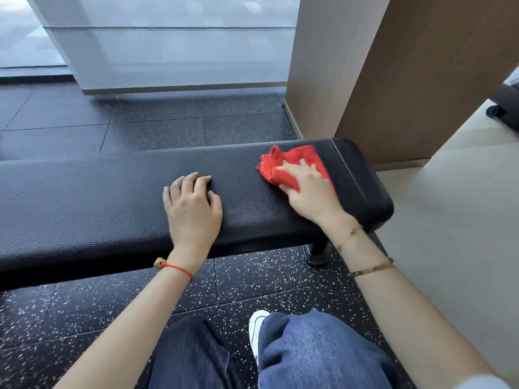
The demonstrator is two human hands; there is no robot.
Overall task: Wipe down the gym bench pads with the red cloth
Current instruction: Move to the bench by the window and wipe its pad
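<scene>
My right hand (307, 189) presses the red cloth (283, 165) flat against the bench pad (112, 197), near its right end by the stitched seam; the fingers are spread on top of the cloth, with the thumb perhaps tucked under its edge, though I cannot tell for sure. My left hand (192, 203) rests bare on the pad's middle, fingers loosely curled, holding nothing.

The cloth is bunched at its far corner, so a hard stroke could roll it up and leave streaks unwiped. So close to the rounded end, I could also push the cloth off onto the speckled floor (280, 282). The long stretch to my left may go missed.

Count: one cloth, one pad in view, two hands, one bench leg (318, 252) showing.
</scene>
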